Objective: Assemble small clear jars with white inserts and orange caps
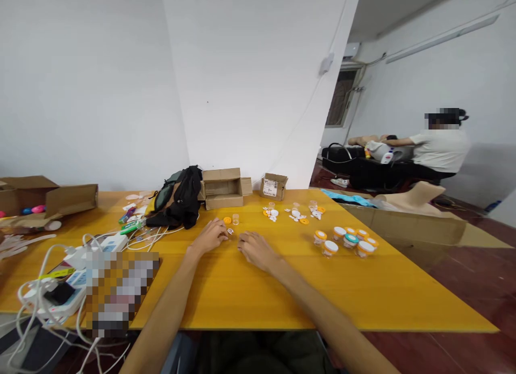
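At the middle of the wooden table, my left hand [212, 235] has its fingers curled, with the fingertips at a small white piece with dark and reddish marks [230, 231]. Close by on the right, my right hand [255, 250] is bent with its fingers drawn together and pointing left; whatever lies under them is hidden. Just beyond both hands are an orange ring-shaped lid [228, 220] and a small clear jar [236, 219]. Farther back sit loose groups of clear jars, orange rings and white pieces [296, 214]. To the right stand several lidded jars [330, 248], orange-rimmed, one with a teal rim [350, 240].
A black backpack [181, 199], an open cardboard box [223, 188] and a smaller box [274, 186] line the wall. Power strips [76, 288] with tangled white cables lie at left, beside a blurred-out flat object [123, 293]. Another person [441, 148] sits far right.
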The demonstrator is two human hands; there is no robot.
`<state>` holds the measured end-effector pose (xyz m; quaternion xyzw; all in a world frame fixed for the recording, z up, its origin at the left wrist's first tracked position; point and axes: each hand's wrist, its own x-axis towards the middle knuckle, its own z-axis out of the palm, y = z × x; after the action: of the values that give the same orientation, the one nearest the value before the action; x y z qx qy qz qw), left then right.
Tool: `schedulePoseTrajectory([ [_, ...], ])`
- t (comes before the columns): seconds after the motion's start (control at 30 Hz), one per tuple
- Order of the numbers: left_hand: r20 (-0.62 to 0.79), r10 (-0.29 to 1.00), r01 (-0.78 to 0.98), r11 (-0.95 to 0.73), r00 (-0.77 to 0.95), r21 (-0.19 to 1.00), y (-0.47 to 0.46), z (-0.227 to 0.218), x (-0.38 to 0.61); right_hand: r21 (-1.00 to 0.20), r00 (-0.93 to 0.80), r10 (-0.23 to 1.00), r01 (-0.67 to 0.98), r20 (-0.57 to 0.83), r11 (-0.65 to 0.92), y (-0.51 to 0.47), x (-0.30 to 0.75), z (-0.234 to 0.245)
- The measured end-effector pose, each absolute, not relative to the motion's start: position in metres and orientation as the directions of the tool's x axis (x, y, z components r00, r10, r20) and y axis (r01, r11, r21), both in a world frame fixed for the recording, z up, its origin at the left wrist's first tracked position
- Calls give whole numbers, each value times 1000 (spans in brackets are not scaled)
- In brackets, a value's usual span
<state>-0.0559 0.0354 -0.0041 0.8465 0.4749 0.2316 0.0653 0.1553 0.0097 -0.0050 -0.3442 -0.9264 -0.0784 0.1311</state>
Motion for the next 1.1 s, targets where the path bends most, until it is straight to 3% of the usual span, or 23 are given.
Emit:
schedulePoseTrajectory([
  [0.17, 347, 823, 754, -558, 450, 346, 35, -4, -55, -7, -703, 625, 663, 341, 749, 11, 158, -6],
  [0.43, 306, 862, 740, -506, 405, 444, 30, 2, -45, -436, -459, 820, 696, 342, 571, 28, 186, -2],
  [0.63, 277, 859, 654, -508, 429, 561, 23, 7, -30, -633, -432, 841, 561, 326, 534, 34, 212, -17],
  [0.83, 236, 829, 538, -518, 507, 665, 17, 7, -7, -750, -475, 820, 402, 320, 525, 36, 217, -27],
  [1.1, 214, 844, 509, -478, 492, 716, 14, 4, 4, -775, -498, 812, 365, 306, 516, 35, 216, -25],
])
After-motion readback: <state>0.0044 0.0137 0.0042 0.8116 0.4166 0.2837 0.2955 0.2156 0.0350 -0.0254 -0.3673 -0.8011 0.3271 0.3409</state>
